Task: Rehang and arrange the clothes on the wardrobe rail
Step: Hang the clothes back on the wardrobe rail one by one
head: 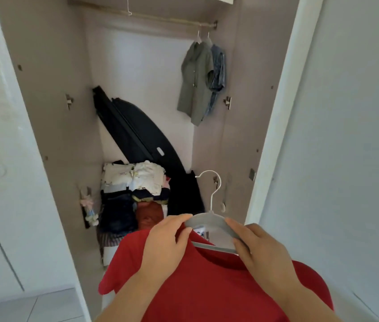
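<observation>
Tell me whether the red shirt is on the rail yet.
Off. Left hand and right hand hold its grey hanger well below the rail.

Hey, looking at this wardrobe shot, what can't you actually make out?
Head view only:
Red shirt: lower part cut off by the bottom edge.
Hanger: both ends hidden by the left hand, right hand and shirt.
Blue shirt: mostly behind the green shirt.
Folded pile: items too small to tell apart.
White hook: top cut off by the upper edge.
</observation>
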`<action>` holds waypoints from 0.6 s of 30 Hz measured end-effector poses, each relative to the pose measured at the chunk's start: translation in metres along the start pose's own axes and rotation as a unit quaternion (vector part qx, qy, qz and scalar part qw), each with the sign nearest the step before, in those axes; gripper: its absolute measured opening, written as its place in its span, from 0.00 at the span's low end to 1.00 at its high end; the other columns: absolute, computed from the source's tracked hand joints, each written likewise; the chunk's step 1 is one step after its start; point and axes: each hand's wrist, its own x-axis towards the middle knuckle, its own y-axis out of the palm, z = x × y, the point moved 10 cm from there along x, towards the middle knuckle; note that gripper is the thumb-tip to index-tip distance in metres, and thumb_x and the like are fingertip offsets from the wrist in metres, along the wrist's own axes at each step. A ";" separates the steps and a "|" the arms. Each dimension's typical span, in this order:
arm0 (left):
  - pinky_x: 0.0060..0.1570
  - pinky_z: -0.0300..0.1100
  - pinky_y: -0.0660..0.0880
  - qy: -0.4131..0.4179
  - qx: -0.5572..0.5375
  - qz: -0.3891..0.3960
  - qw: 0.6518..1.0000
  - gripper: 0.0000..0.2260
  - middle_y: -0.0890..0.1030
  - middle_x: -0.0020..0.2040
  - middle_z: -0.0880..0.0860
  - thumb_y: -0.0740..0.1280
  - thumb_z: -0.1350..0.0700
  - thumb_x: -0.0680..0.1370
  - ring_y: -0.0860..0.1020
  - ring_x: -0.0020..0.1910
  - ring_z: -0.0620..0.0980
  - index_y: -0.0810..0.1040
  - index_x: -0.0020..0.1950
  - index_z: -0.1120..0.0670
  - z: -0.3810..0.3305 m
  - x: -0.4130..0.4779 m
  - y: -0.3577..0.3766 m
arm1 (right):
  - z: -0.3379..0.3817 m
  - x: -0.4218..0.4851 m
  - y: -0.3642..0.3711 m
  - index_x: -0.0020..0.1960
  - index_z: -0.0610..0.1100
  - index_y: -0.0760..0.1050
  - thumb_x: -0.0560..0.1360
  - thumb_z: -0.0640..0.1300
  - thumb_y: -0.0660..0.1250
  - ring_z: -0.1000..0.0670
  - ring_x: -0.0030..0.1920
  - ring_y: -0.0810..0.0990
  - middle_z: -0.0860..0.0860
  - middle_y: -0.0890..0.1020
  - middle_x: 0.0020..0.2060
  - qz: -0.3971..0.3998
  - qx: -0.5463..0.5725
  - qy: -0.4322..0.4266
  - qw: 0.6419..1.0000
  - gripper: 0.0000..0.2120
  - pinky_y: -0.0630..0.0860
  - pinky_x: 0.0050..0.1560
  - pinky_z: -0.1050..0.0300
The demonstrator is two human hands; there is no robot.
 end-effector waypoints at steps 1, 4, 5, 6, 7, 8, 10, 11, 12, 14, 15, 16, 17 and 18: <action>0.50 0.19 0.63 -0.007 0.007 -0.007 1.000 0.13 0.75 0.50 0.38 0.67 0.57 0.75 0.69 0.49 0.31 0.78 0.60 0.49 0.011 0.008 -0.002 | 0.002 0.014 0.011 0.63 0.55 0.68 0.74 0.51 0.54 0.57 0.27 0.74 0.57 0.77 0.34 0.001 0.009 -0.013 1.000 0.18 0.67 0.21 0.69; 0.49 0.19 0.63 -0.025 0.023 -0.026 0.999 0.13 0.78 0.52 0.42 0.67 0.57 0.76 0.70 0.49 0.32 0.77 0.60 0.49 0.048 0.039 -0.003 | 0.004 0.058 0.044 0.62 0.55 0.70 0.73 0.50 0.54 0.59 0.27 0.73 0.58 0.76 0.33 0.000 0.018 -0.052 0.998 0.18 0.64 0.20 0.70; 0.49 0.19 0.63 -0.032 0.024 -0.033 0.999 0.13 0.78 0.52 0.42 0.67 0.57 0.75 0.70 0.49 0.32 0.78 0.60 0.50 0.060 0.051 -0.003 | 0.004 0.073 0.056 0.62 0.54 0.70 0.73 0.50 0.54 0.61 0.27 0.72 0.58 0.75 0.34 0.001 0.019 -0.061 0.998 0.18 0.61 0.20 0.72; 0.49 0.18 0.63 -0.035 0.024 -0.040 0.998 0.13 0.78 0.51 0.42 0.67 0.58 0.75 0.70 0.49 0.32 0.78 0.59 0.51 0.073 0.064 -0.003 | 0.003 0.089 0.068 0.61 0.54 0.71 0.73 0.51 0.54 0.61 0.27 0.70 0.59 0.75 0.34 0.000 0.020 -0.066 0.998 0.18 0.58 0.20 0.73; 0.50 0.17 0.62 -0.035 0.023 -0.048 0.998 0.13 0.78 0.51 0.41 0.68 0.59 0.75 0.70 0.49 0.31 0.78 0.59 0.51 0.085 0.078 -0.002 | 0.002 0.105 0.081 0.61 0.55 0.71 0.73 0.51 0.54 0.62 0.27 0.70 0.59 0.75 0.34 -0.001 0.022 -0.070 0.997 0.18 0.57 0.21 0.74; 0.50 0.18 0.62 -0.035 0.021 -0.054 0.998 0.13 0.77 0.50 0.40 0.68 0.59 0.75 0.71 0.47 0.31 0.78 0.59 0.51 0.096 0.092 -0.001 | 0.000 0.120 0.094 0.61 0.55 0.71 0.73 0.52 0.54 0.61 0.27 0.70 0.59 0.75 0.34 0.001 0.027 -0.070 0.997 0.18 0.59 0.21 0.73; 0.48 0.20 0.65 -0.043 0.019 -0.060 0.997 0.13 0.75 0.48 0.37 0.68 0.58 0.75 0.71 0.46 0.30 0.78 0.59 0.49 0.120 0.126 0.000 | -0.005 0.153 0.120 0.61 0.56 0.70 0.73 0.52 0.55 0.61 0.28 0.72 0.59 0.75 0.35 0.006 0.039 -0.064 0.997 0.18 0.62 0.22 0.74; 0.49 0.22 0.66 -0.046 0.019 -0.063 0.997 0.13 0.75 0.49 0.38 0.68 0.58 0.75 0.71 0.47 0.31 0.78 0.59 0.49 0.132 0.144 0.001 | -0.007 0.171 0.131 0.61 0.56 0.71 0.73 0.52 0.55 0.61 0.29 0.72 0.59 0.75 0.35 0.007 0.046 -0.062 0.997 0.18 0.60 0.23 0.76; 0.50 0.23 0.67 -0.045 0.020 -0.065 0.997 0.13 0.76 0.49 0.38 0.68 0.58 0.75 0.72 0.48 0.32 0.78 0.59 0.50 0.141 0.161 0.003 | -0.010 0.189 0.141 0.61 0.56 0.71 0.73 0.52 0.55 0.61 0.29 0.72 0.59 0.75 0.35 0.008 0.052 -0.062 0.997 0.18 0.56 0.24 0.77; 0.51 0.25 0.67 -0.042 0.024 -0.071 0.996 0.13 0.78 0.51 0.42 0.68 0.59 0.75 0.73 0.50 0.35 0.78 0.59 0.50 0.158 0.197 0.004 | -0.015 0.223 0.156 0.61 0.55 0.72 0.72 0.52 0.56 0.61 0.29 0.72 0.59 0.75 0.35 -0.003 0.056 -0.060 0.997 0.18 0.52 0.25 0.78; 0.51 0.23 0.65 -0.042 0.025 -0.073 0.996 0.13 0.78 0.52 0.43 0.68 0.59 0.75 0.73 0.51 0.36 0.78 0.59 0.51 0.166 0.215 0.005 | -0.019 0.240 0.163 0.61 0.54 0.73 0.72 0.52 0.56 0.61 0.28 0.72 0.59 0.75 0.35 -0.009 0.057 -0.059 0.997 0.18 0.52 0.26 0.78; 0.50 0.22 0.64 -0.041 0.027 -0.075 0.996 0.13 0.78 0.53 0.43 0.67 0.58 0.75 0.72 0.51 0.36 0.78 0.60 0.51 0.173 0.233 0.005 | -0.022 0.257 0.170 0.61 0.54 0.72 0.72 0.52 0.56 0.61 0.29 0.72 0.59 0.75 0.35 -0.010 0.058 -0.059 0.997 0.18 0.53 0.26 0.79; 0.49 0.22 0.63 -0.039 0.031 -0.075 0.996 0.13 0.78 0.53 0.43 0.67 0.58 0.76 0.72 0.51 0.36 0.78 0.60 0.51 0.179 0.250 0.006 | -0.026 0.274 0.176 0.61 0.54 0.72 0.72 0.52 0.56 0.60 0.29 0.72 0.58 0.75 0.35 -0.013 0.059 -0.058 0.996 0.18 0.55 0.25 0.78; 0.50 0.23 0.63 -0.038 0.037 -0.076 0.996 0.13 0.78 0.53 0.43 0.66 0.58 0.76 0.72 0.51 0.36 0.78 0.60 0.50 0.185 0.267 0.007 | -0.029 0.291 0.181 0.61 0.55 0.72 0.72 0.52 0.56 0.60 0.29 0.73 0.58 0.75 0.35 -0.021 0.060 -0.060 0.996 0.18 0.59 0.24 0.76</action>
